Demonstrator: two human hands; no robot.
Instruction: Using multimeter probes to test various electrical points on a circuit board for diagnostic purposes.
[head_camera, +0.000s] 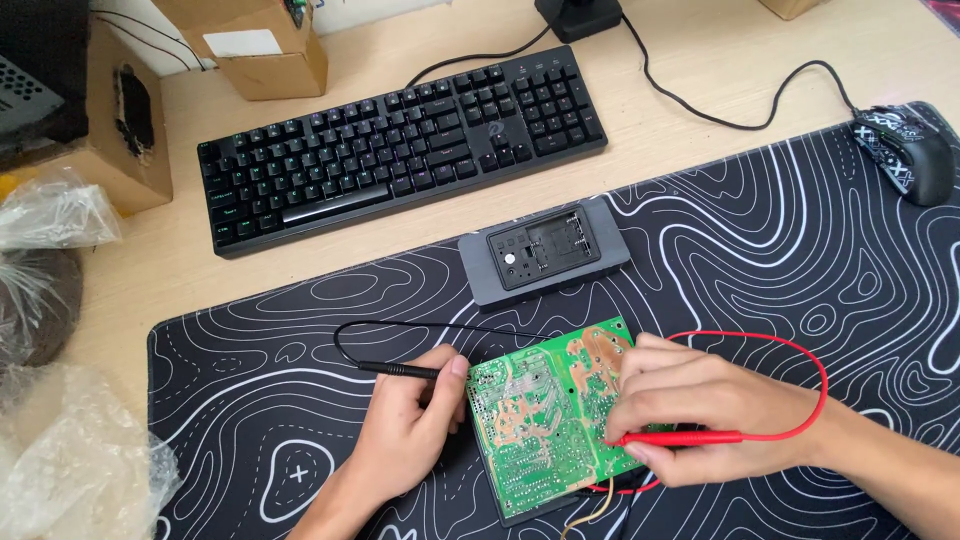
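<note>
A green circuit board (545, 420) lies solder side up on a black desk mat (760, 250) with white wavy lines. My left hand (405, 425) steadies the board's left edge and holds a black test probe (398, 370), whose black lead (400, 325) loops up across the mat. My right hand (690, 405) rests on the board's right part and pinches a red test probe (680, 438). Its red lead (790, 350) arcs around my wrist. A grey meter-like device (545, 255) lies face down just beyond the board.
A black keyboard (400, 140) sits on the wooden desk behind the mat, a black patterned mouse (905, 150) at far right. Cardboard boxes (265, 45) stand at the back left. Crumpled clear plastic bags (60, 450) lie along the left edge.
</note>
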